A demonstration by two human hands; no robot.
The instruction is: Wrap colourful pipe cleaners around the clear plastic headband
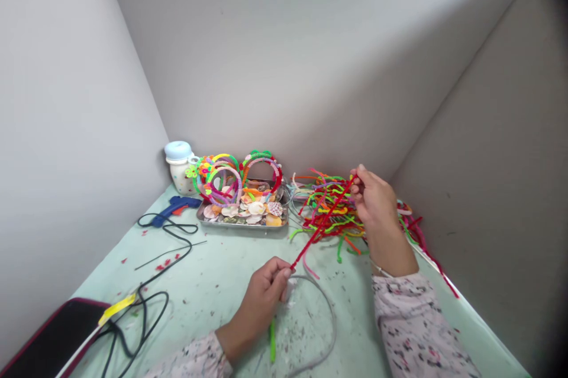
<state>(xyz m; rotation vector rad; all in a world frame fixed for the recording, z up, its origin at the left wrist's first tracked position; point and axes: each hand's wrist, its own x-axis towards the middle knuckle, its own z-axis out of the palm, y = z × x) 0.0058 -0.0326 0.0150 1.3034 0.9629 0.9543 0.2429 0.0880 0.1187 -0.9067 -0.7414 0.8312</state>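
Note:
A red pipe cleaner (320,226) stretches straight and slanting between my two hands. My left hand (265,290), low in the middle, pinches its nearer end. Farther back and to the right, my right hand (375,197) grips the upper end. Below my left hand a short bright green pipe cleaner (272,339) hangs or lies; I cannot tell whether the hand holds it. A grey headband (332,314) curves on the table beside that hand. Behind my right hand spreads a tangled heap of many-coloured pipe cleaners (331,197).
A metal tray (242,225) of shells stands at the back, with colourful wrapped headbands (224,180) on it. Left of it are a white jar (180,168) with a blue lid and a blue glue gun (171,210). Its black cord (190,248) loops forward near a dark phone-like object (55,336).

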